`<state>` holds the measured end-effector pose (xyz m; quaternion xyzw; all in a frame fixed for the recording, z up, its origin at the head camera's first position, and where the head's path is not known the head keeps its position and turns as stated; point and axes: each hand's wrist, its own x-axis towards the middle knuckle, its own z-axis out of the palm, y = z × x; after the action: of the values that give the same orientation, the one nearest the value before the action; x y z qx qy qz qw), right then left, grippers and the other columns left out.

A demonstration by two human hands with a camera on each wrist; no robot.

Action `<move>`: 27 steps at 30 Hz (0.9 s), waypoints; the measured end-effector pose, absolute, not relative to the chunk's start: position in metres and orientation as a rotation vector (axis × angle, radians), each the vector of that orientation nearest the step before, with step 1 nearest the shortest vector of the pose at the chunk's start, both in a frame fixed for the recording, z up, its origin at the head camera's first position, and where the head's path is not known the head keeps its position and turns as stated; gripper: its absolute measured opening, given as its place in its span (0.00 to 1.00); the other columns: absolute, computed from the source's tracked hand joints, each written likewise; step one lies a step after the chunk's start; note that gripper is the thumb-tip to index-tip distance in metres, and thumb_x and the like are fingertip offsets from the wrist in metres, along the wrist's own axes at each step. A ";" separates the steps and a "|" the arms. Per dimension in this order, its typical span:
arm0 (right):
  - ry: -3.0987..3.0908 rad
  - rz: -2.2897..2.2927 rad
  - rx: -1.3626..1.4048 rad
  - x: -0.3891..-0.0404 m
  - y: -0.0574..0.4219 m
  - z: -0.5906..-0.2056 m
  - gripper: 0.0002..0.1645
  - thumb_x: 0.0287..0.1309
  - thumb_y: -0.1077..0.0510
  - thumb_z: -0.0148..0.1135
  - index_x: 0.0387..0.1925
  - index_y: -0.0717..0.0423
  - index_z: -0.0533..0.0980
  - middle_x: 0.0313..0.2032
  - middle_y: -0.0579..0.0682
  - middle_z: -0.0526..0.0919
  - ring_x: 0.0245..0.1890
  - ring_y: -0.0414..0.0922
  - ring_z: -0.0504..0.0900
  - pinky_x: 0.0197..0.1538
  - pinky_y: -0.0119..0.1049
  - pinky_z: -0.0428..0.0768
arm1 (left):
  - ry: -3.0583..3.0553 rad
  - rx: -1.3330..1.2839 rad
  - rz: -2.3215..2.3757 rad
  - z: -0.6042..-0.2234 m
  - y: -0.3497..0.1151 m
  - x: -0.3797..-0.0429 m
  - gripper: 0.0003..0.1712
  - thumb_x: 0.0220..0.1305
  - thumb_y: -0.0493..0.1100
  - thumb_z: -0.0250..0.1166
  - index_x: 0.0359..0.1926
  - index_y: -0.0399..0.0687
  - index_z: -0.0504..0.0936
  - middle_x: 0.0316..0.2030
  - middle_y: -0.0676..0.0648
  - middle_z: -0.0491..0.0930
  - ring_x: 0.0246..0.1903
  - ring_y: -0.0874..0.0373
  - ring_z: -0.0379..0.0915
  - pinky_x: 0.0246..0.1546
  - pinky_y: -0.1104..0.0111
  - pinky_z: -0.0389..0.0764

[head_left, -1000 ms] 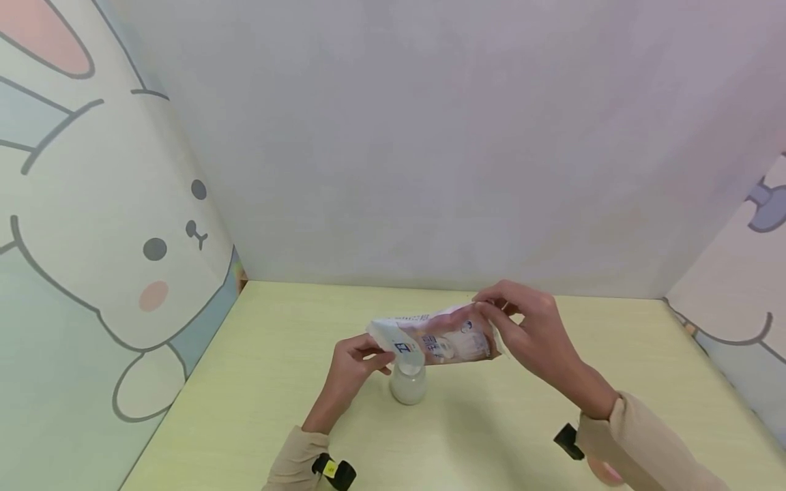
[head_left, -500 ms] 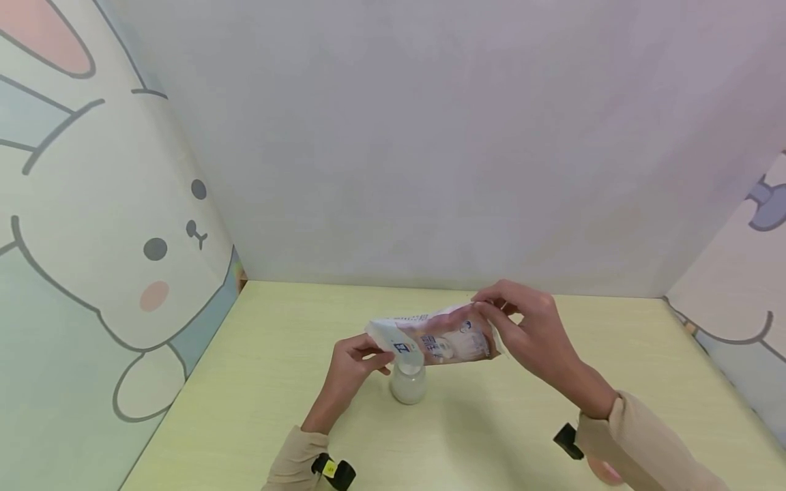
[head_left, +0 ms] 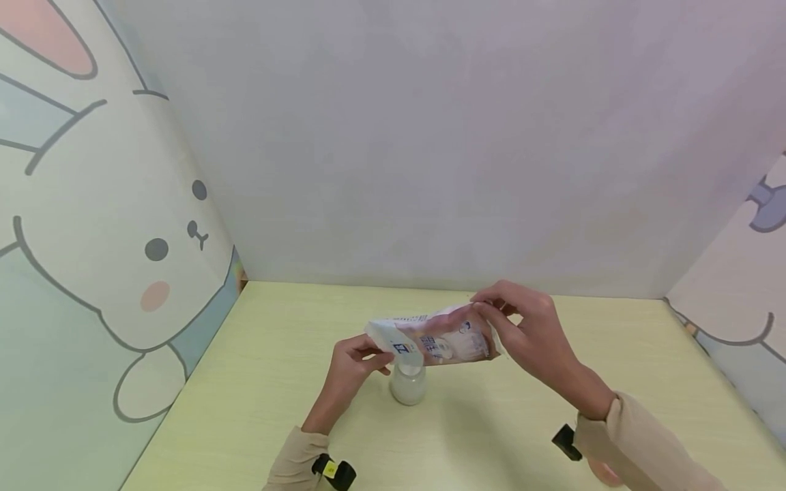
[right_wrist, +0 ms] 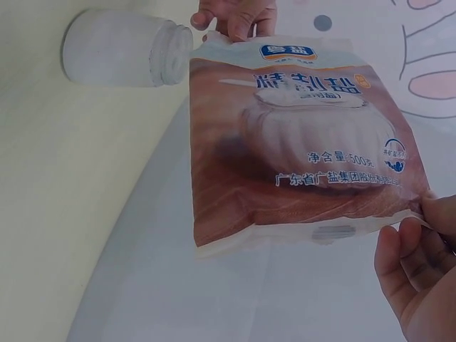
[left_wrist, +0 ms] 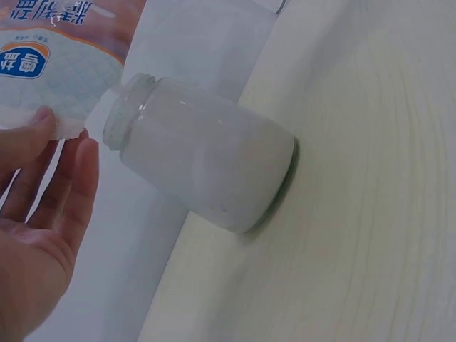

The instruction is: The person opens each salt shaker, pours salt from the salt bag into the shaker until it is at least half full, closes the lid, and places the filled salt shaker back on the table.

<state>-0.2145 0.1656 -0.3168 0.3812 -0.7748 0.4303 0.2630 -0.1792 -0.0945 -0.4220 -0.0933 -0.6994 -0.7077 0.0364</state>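
Note:
A brown-and-white bag of salt [head_left: 457, 339], labelled with Chinese print, is held tilted above the table by both hands. My left hand [head_left: 351, 372] pinches the edge at its lower, white end. The right hand [head_left: 533, 333] pinches a corner at the raised end, as the right wrist view also shows on the bag [right_wrist: 306, 157]. Beneath the lower end stands a glass jar [head_left: 408, 387], upright and without a lid. White contents fill the jar [left_wrist: 203, 153] up to about its shoulder. The bag's corner is at the jar's mouth; whether they touch, I cannot tell.
The pale yellow table [head_left: 276, 354] meets a grey wall [head_left: 393, 170] at the back. Side panels with a cartoon rabbit [head_left: 123, 232] stand left and right. A pinkish round thing [head_left: 604, 472] lies near the front, partly hidden by the right sleeve.

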 end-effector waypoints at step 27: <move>-2.089 1.152 1.019 -0.215 0.165 -0.317 0.14 0.44 0.71 0.62 0.30 0.50 0.78 0.27 0.39 0.79 0.24 0.35 0.74 0.27 0.23 0.75 | -2.145 -0.278 -2.165 -0.424 -0.094 -0.179 0.09 0.50 0.31 0.63 0.36 0.34 0.79 0.36 0.38 0.78 0.35 0.47 0.75 0.29 0.55 0.80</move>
<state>-0.2150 0.1649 -0.3167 0.3782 -0.7752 0.4277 0.2704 -0.1790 -0.0939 -0.4237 -0.0907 -0.7004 -0.7068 0.0407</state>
